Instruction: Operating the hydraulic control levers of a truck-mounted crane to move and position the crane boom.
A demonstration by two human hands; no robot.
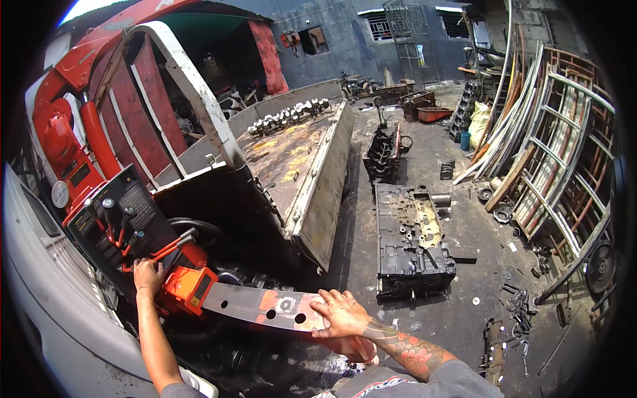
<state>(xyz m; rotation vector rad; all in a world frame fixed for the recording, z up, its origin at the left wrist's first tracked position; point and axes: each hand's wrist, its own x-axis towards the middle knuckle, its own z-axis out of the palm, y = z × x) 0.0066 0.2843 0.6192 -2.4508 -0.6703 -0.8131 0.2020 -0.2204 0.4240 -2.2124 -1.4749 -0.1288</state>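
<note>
Because the metal beam at the orange housing's right edge is likely heavy and stiff, support its outer end, where the right hand lies spread. Its grey, scuffed face carries round holes and reddish patches. The left hand is at the control levers; its closure cannot be determined.

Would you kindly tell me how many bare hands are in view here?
2: the left hand is at the red control levers; the right hand lies on the right end of the holed metal beam.
</note>
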